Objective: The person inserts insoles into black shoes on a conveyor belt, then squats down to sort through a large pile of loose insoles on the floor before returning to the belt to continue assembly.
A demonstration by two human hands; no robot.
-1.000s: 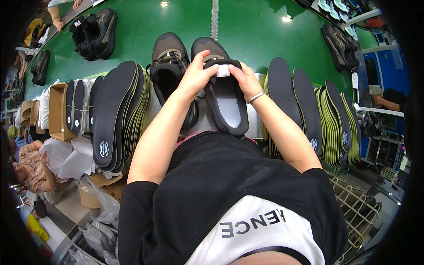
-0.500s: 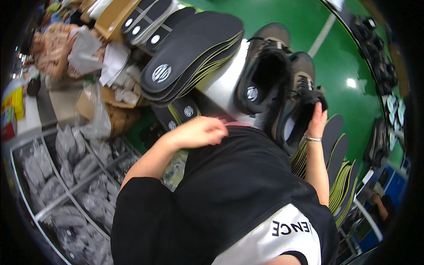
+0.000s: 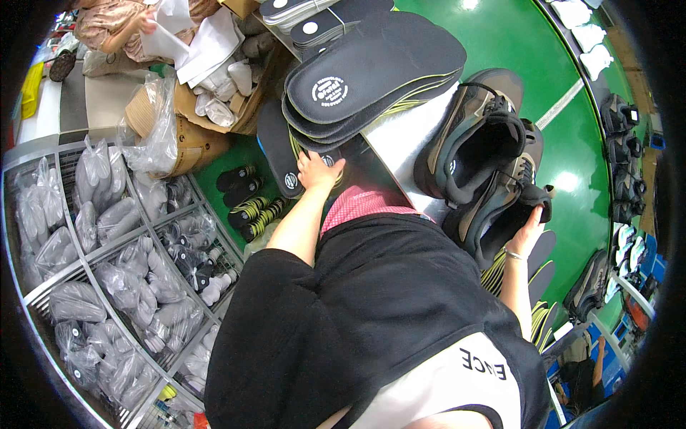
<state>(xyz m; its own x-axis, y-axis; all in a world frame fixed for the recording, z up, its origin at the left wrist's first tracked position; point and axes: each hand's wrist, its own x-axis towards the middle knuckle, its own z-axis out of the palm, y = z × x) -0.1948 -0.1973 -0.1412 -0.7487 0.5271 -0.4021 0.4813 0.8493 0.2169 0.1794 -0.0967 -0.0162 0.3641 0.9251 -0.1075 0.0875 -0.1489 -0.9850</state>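
My left hand (image 3: 319,173) is closed around the heel end of a black insole (image 3: 328,159), just below a large stack of black insoles (image 3: 389,68) with yellow-green edges. How many layers its fingers hold is hidden. At the right, my right hand (image 3: 527,232) grips the heel collar of a brown and black shoe (image 3: 468,214), whose opening faces me. Its mate, another brown and black shoe (image 3: 436,161), lies tilted against it on the edge of a metal table (image 3: 411,118).
Wire bins (image 3: 100,250) with bagged grey items stand at the left. Behind them is an open cardboard box (image 3: 214,127) with crumpled paper. More insoles (image 3: 539,275) are stacked below my right forearm. Another person (image 3: 114,25) handles white sheets at the far left. Shoes (image 3: 620,154) line the right side.
My left hand has moved from in front of my waist out to the insoles below the stack and closed there. My right hand stays on the same shoe. The whole view has shifted.
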